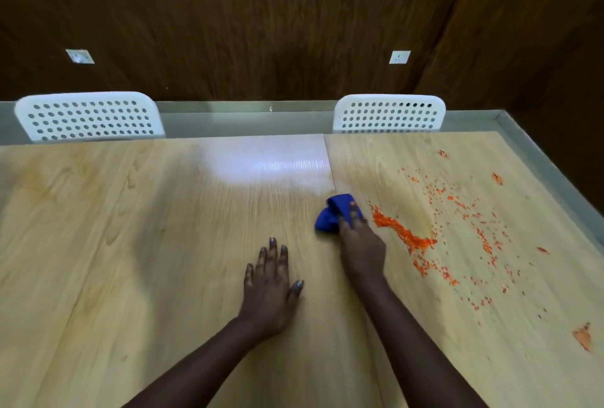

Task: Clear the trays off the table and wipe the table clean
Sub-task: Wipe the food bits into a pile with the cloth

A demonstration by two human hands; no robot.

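Left hand (271,283): nearest to us, our palm lies flat on the table (130,260), fingers straight and spread, holding nothing.
Right hand (358,244): we reach forward just right of the left hand, fingers stretched over the blue cloth (333,213) and pressing it down onto the wood; whether the thumb curls under it we cannot tell.
Blue cloth: bunched up, poking out ahead and to the left of our right fingers, sitting beside the seam between the two table panels.
Orange crumbs (405,234): a dense streak lies right beside the cloth hand, on its right, touching or nearly touching the fingertips; looser specks scatter further right.
Orange smears (583,337): a few bigger smudges well right of the grip, near the table's right edge.
Glare patch (271,162): bright shine on the wood ahead of the cloth, to its left.
White chairs (88,117): two perforated backs beyond the far edge, one ahead of the cloth, one far left.
Trays: we see none on the table.
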